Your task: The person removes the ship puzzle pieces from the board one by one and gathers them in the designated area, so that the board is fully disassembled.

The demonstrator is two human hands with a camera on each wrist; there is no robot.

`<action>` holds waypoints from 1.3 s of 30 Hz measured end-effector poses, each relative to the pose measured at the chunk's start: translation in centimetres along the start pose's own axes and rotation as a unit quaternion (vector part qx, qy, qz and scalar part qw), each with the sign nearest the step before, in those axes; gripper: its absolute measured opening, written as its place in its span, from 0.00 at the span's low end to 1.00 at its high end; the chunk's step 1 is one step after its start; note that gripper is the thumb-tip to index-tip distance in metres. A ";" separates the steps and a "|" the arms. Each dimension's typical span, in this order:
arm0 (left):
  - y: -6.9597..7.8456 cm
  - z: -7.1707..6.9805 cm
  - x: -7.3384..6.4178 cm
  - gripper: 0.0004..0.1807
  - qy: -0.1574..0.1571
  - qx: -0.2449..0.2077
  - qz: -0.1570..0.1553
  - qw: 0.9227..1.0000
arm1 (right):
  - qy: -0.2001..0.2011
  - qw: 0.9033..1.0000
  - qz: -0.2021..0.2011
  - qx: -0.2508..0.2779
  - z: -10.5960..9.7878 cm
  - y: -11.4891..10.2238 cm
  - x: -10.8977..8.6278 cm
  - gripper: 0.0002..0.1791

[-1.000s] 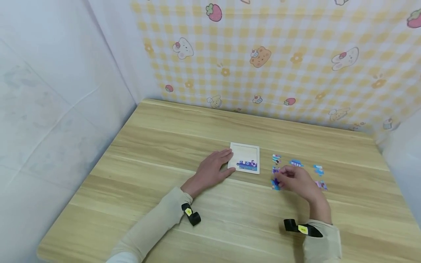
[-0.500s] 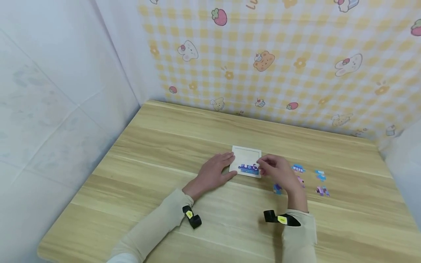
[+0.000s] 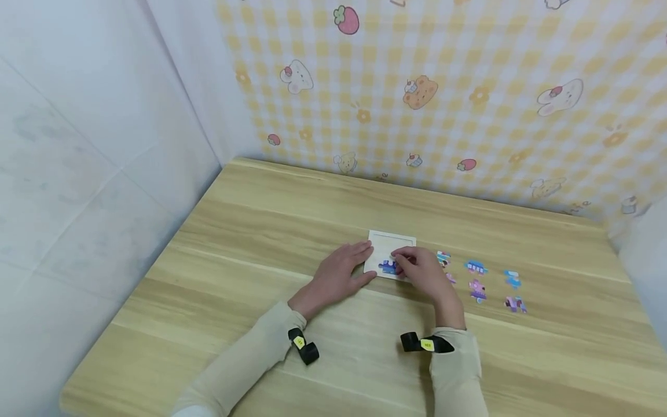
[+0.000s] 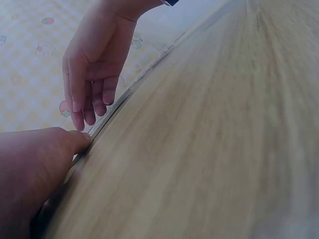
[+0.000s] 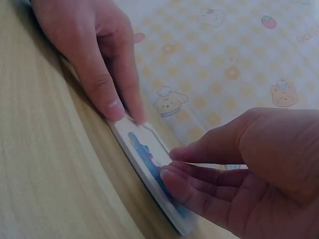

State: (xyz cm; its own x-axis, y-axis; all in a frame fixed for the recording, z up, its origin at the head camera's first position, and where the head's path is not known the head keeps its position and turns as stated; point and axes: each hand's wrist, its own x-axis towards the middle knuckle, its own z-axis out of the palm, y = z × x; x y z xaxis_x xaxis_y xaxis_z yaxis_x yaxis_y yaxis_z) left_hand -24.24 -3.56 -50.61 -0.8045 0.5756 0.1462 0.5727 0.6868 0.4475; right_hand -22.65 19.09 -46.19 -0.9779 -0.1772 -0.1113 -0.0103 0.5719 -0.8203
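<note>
A white square puzzle board (image 3: 379, 246) lies on the table, with joined blue and purple jigsaw pieces (image 3: 386, 267) along its lower edge. My left hand (image 3: 339, 270) rests flat with extended fingers over the board's left edge. Above the lower right of the board, my right hand (image 3: 424, 273) pinches a small puzzle piece between thumb and fingertips, mostly hidden by the fingers. From the right wrist view, those fingertips (image 5: 172, 174) are right at the strip of fitted pieces (image 5: 149, 157), while the left thumb and a finger touch the board's far end.
Several loose jigsaw pieces lie right of the board, among them a blue one (image 3: 475, 267), a pink and purple one (image 3: 476, 291) and another at the far right (image 3: 515, 304). The right forearm covers part of that area. A checked curtain (image 3: 417, 116) hangs behind the table (image 3: 260, 231).
My right hand has moved left from the loose pieces to the board, carrying a puzzle piece, and now sits over its lower right. The left hand has stayed on the board's left edge.
</note>
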 end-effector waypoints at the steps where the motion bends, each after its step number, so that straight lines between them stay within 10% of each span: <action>1: 0.0 -0.1 0.0 0.35 -0.001 0.002 0.000 1.000 | 0.004 1.000 0.000 -0.010 0.0 0.0 0.1 0.15; 39: -0.3 0.2 0.4 0.35 0.000 -0.007 0.002 1.000 | -0.012 0.998 -0.024 -0.062 0.4 0.6 0.7 0.11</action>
State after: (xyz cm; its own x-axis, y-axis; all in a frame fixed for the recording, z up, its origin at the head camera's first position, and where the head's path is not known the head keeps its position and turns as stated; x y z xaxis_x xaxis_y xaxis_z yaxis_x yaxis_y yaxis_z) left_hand -24.73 -3.42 -50.87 -0.8021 0.5786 0.1480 0.5738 0.6780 0.4594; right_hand -23.28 18.93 -46.99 -0.9701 -0.2262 -0.0882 -0.0849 0.6565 -0.7496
